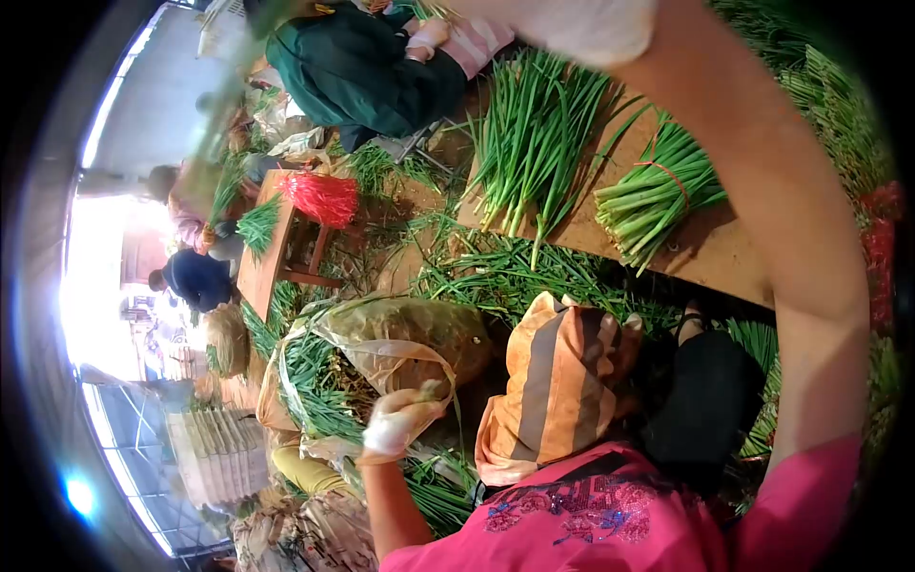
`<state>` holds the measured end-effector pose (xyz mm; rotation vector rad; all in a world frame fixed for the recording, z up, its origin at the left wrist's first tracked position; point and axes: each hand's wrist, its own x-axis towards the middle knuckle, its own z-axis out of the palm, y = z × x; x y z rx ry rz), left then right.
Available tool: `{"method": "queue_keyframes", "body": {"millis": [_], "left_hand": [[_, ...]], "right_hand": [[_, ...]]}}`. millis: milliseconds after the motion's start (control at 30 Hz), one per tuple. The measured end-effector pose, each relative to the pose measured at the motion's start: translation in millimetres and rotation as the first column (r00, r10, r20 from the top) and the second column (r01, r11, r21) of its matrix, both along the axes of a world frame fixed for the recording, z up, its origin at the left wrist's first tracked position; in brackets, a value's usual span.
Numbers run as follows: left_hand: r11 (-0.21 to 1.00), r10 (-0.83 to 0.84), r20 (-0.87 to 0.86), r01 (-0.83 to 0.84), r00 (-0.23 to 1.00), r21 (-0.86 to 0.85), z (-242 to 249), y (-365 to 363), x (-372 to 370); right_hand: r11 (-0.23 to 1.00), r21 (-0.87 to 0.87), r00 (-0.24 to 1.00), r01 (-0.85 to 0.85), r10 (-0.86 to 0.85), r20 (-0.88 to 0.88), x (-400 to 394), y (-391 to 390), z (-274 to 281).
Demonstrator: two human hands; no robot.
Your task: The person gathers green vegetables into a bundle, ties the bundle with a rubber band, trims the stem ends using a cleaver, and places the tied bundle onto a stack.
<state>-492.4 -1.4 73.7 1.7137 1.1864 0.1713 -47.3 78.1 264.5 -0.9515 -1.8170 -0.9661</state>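
My left hand (400, 424), in a whitish glove, is raised beside an open plastic bag (410, 334) of green stalks and scraps. Its fingers are curled near the bag's pale strap; whether they grip anything I cannot make out. My right hand (591, 29), also gloved, is very close to the camera at the top edge, with its fingers blurred or cut off. Below that arm, loose green onions (534, 143) lie on a wooden board (581, 224). Beside them is a bundle of green onions (658, 195) tied with a red band.
An orange-and-brown striped cloth (548, 381) covers my leg. A co-worker in dark green (362, 71) sits across at the top. A small wooden table (272, 243) carries red strips (322, 197) and greens. Onion leaves litter the floor; other people and sacks stand farther left.
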Motion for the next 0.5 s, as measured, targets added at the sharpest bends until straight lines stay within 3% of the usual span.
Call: {"method": "queue_keyframes", "body": {"millis": [33,67,100,133,167,200,233,267,333,400,467,500], "left_hand": [[0.982,-0.155,-0.341,0.183,0.927,0.050,-18.2,-0.8,12.5],[0.909,-0.224,-0.679,0.401,0.699,0.113,-36.0,2.9,32.0],[0.935,-0.158,-0.431,0.275,0.888,0.222,-55.4,10.9,43.2],[0.953,-0.090,-0.142,0.126,0.986,0.274,-69.6,18.7,53.4],[0.995,-0.057,0.010,0.056,0.998,0.079,-70.6,27.3,75.0],[0.991,0.026,0.151,-0.006,0.988,-0.133,-68.4,34.4,103.1],[0.962,0.045,0.210,0.014,0.977,-0.271,-66.0,36.3,135.1],[0.917,0.064,0.266,0.048,0.962,-0.396,-66.8,38.0,166.9],[0.853,0.039,0.300,0.125,0.953,-0.507,-109.6,41.6,215.1],[0.889,-0.111,0.181,0.179,0.977,-0.422,-91.5,35.0,266.0],[0.905,-0.163,0.056,0.172,0.985,-0.389,-97.4,31.7,298.3],[0.896,-0.124,0.096,0.153,0.988,-0.417,-110.3,30.8,306.2]], "right_hand": [[0.987,-0.143,0.997,0.070,-0.067,0.023,-4.6,6.1,-36.1],[0.950,-0.278,0.989,0.145,-0.134,0.059,-7.1,10.1,-71.6],[0.824,-0.412,0.901,0.388,-0.245,0.358,-8.1,11.2,-107.7],[0.722,-0.594,0.927,0.356,-0.194,0.320,0.2,6.4,-137.5],[0.588,-0.744,0.948,0.318,-0.175,0.267,8.2,1.5,-167.2],[0.604,-0.757,0.967,0.250,-0.196,0.163,17.3,-13.0,-177.7],[0.582,-0.792,0.972,0.187,-0.224,0.066,26.8,-29.4,-177.3],[0.675,-0.730,0.972,0.108,-0.225,-0.065,39.0,-44.4,-190.8],[0.746,-0.647,0.939,0.157,-0.317,-0.137,54.2,-73.2,-205.7],[0.749,-0.641,0.915,0.168,-0.360,-0.181,68.3,-94.3,-216.4],[0.755,-0.626,0.909,0.196,-0.379,-0.173,76.2,-113.2,-214.4],[0.725,-0.667,0.903,0.170,-0.385,-0.189,78.8,-122.4,-209.5]]}}
